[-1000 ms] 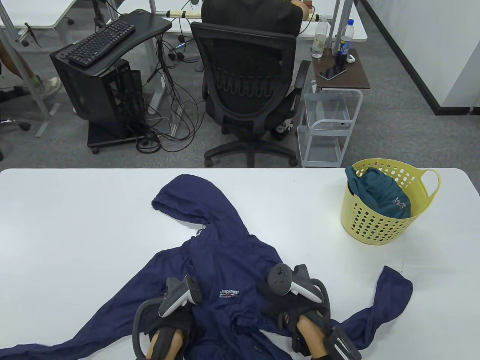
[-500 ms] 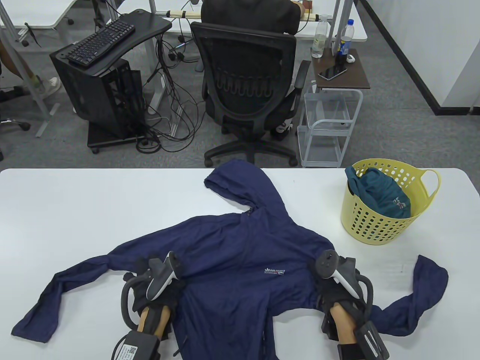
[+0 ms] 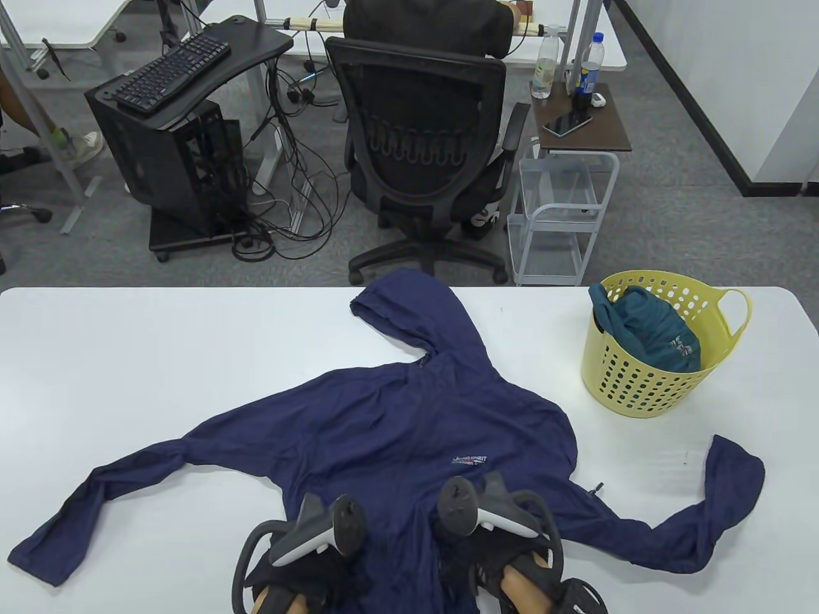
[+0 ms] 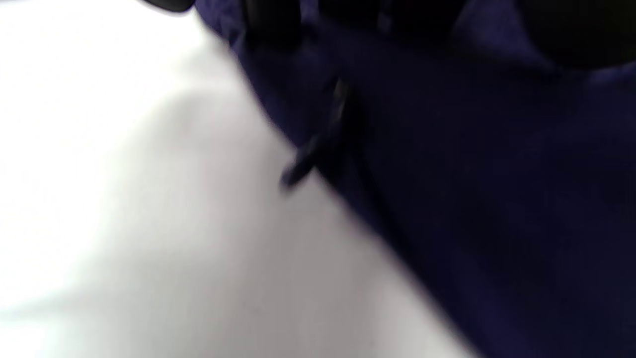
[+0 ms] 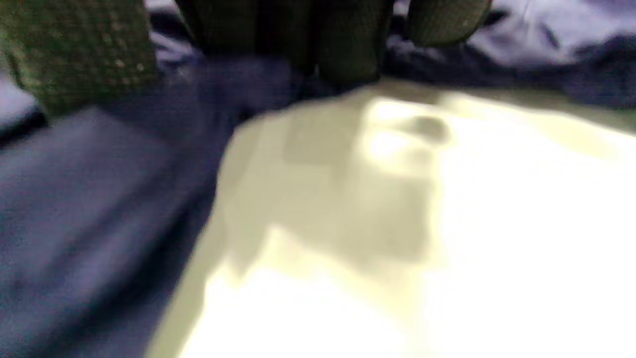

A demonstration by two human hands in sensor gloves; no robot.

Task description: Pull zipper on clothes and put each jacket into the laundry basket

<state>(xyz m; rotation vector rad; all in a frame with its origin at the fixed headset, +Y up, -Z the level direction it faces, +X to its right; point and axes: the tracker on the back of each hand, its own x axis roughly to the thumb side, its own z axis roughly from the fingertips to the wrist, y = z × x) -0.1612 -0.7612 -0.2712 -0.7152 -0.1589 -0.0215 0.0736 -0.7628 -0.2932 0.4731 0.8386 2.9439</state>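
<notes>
Navy jacket (image 3: 397, 435) spread flat across the white counter (image 3: 128, 358), front up, hood (image 3: 409, 313) toward the far edge, one sleeve (image 3: 115, 499) stretched out left, the other sleeve (image 3: 697, 511) bent up at the right. Small white logo (image 3: 469, 460) on the chest. Both hands low on the jacket near the bottom hem, close together at the near edge. Left hand (image 3: 301, 569) on the fabric left of the centre line, under its tracker (image 3: 320, 531); fingers hidden, grip impossible to tell. Right hand (image 3: 486, 556) just right of centre, also under a tracker (image 3: 486, 511); in the blurred right wrist view, gloved fingers (image 5: 343, 44) down against the navy cloth at its edge, pinching or merely pressing impossible to tell. In the left wrist view, a dark zipper pull (image 4: 323, 144) at the jacket's edge, over the counter. Yellow laundry basket (image 3: 646, 384) standing at the far right, well apart from the hands, a teal garment (image 3: 646, 332) bundled inside.
</notes>
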